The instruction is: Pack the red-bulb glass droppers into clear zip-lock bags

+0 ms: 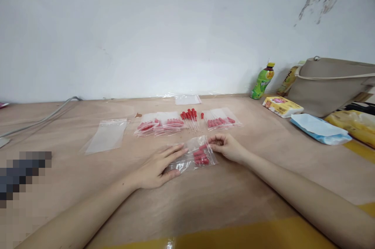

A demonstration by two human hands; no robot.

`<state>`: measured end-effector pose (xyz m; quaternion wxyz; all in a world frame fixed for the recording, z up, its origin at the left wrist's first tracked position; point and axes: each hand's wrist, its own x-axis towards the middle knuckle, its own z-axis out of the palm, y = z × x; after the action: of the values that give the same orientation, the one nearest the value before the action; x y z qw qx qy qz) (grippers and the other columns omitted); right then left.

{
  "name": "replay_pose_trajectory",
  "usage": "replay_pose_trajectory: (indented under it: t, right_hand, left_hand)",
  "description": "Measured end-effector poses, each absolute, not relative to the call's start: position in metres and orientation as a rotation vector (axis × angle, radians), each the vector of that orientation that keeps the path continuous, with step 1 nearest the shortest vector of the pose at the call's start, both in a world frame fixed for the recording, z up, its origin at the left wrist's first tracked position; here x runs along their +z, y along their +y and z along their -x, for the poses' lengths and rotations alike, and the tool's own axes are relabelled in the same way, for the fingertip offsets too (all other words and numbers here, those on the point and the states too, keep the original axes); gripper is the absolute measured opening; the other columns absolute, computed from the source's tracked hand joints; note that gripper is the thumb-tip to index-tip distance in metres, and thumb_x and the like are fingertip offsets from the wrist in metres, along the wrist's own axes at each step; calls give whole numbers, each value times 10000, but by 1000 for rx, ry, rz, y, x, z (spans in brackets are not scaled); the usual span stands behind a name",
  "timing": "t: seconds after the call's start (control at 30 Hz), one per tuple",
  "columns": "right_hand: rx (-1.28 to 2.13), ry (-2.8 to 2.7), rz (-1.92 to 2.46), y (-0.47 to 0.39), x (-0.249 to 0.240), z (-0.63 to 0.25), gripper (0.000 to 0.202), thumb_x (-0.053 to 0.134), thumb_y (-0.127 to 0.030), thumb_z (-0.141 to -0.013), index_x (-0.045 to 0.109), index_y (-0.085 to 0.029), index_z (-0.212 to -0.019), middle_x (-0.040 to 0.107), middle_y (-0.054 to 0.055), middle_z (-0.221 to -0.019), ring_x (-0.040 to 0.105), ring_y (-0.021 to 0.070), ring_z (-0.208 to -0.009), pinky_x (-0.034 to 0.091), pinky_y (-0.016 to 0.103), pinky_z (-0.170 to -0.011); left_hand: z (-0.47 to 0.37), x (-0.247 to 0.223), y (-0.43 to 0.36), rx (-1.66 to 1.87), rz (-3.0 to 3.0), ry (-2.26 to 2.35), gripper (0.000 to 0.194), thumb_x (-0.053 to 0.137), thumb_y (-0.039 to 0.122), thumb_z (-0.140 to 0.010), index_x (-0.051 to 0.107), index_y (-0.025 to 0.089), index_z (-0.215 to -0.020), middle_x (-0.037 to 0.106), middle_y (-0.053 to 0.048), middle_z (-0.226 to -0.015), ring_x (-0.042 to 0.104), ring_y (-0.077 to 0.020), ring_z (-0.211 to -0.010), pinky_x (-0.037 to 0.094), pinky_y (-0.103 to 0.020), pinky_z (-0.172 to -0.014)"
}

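A clear zip bag [190,159] lies flat in front of me with several red-bulbed droppers [201,158] inside, their bulbs towards the zip end at the right. Spread over the bag's left part, my left hand [158,165] presses it to the table with fingers stretched out. My right hand [224,145] pinches the bag's upper right corner at the zip, close to a red bulb. Beyond the bag is a bunch of loose glass droppers [190,115], with a single dropper [202,116] beside it.
Filled zip bags [168,124] lie in overlapping piles behind my hands, and another filled bag [224,119] lies to their right. Flat bags [107,136] rest at left. A green bottle [263,81], a tissue pack [283,106], a blue packet [319,128] and a grey bag [331,81] stand right.
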<state>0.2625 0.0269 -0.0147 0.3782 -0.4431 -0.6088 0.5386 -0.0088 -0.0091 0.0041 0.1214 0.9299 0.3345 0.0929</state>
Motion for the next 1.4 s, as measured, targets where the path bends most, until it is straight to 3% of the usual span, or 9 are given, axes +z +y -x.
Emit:
replay_pose_trajectory:
  t: [0.17, 0.4, 0.57, 0.73, 0.93, 1.07, 1.23, 1.33, 1.4]
  right_hand:
    - [1012, -1619, 1184, 29, -22, -250, 236, 710, -357, -553, 615, -157, -635, 600, 2, -650, 511, 112, -587, 416, 250, -558]
    - [1179, -1643, 1147, 26, -24, -244, 275, 637, -436, -638, 619, -165, -681, 643, 34, -666, 587, 170, -624, 463, 296, -571]
    - [1176, -1968, 1035, 28, -5, -261, 241, 555, -375, -705, 651, -167, -778, 659, 30, -736, 595, 154, -707, 467, 288, -659]
    - [641, -1868, 1375, 61, 14, -281, 196, 558, -297, -692, 648, -147, -781, 659, 37, -703, 546, 119, -589, 421, 236, -561]
    - [304, -1912, 1818, 115, 23, -267, 179, 543, -329, -701, 637, -186, -649, 664, 49, -689, 586, 165, -673, 404, 253, -588]
    - [397, -1819, 2062, 141, 21, -245, 298, 575, -456, -674, 645, -166, -666, 668, 112, -767, 606, 231, -798, 424, 299, -662]
    - [498, -1722, 2089, 158, 19, -230, 223, 664, -338, -597, 638, -134, -683, 648, 163, -813, 603, 288, -830, 428, 332, -652]
    - [571, -1660, 2003, 156, 26, -233, 195, 646, -313, -619, 617, -123, -656, 633, 135, -716, 604, 239, -706, 418, 296, -575]
    - [600, -1637, 1894, 147, 31, -240, 242, 570, -366, -701, 605, -127, -700, 622, 97, -693, 575, 165, -616, 401, 252, -522]
  left_hand:
    - [8, 4, -9, 265, -2719, 970, 556, 413, 396, -901, 176, 295, -1393, 197, -27, -1454, 251, -247, -1296, 264, -442, -1035]
    - [9, 4, -10, 270, -2724, 977, 547, 408, 403, -901, 191, 293, -1390, 203, -26, -1452, 250, -241, -1297, 260, -438, -1039]
    - [8, 4, -9, 231, -2728, 987, 532, 400, 414, -902, 220, 281, -1385, 198, -29, -1454, 243, -241, -1301, 247, -436, -1045]
    - [8, 3, -8, 221, -2726, 992, 537, 404, 425, -899, 232, 270, -1384, 221, -44, -1446, 249, -250, -1299, 243, -449, -1043]
    - [9, 1, -8, 264, -2715, 990, 533, 422, 424, -891, 262, 263, -1373, 244, -46, -1438, 263, -251, -1292, 250, -448, -1043]
    - [8, 3, -9, 268, -2709, 984, 526, 422, 423, -890, 269, 269, -1369, 256, -48, -1433, 278, -255, -1285, 253, -462, -1039]
    - [8, 4, -9, 271, -2699, 979, 522, 423, 420, -891, 279, 263, -1368, 263, -47, -1431, 274, -258, -1287, 247, -453, -1046]
    - [8, 3, -9, 268, -2694, 978, 525, 424, 427, -889, 283, 261, -1367, 264, -49, -1430, 265, -261, -1291, 246, -454, -1046]
    - [9, 3, -10, 262, -2698, 982, 524, 420, 429, -890, 285, 258, -1366, 267, -52, -1429, 268, -259, -1289, 248, -454, -1044]
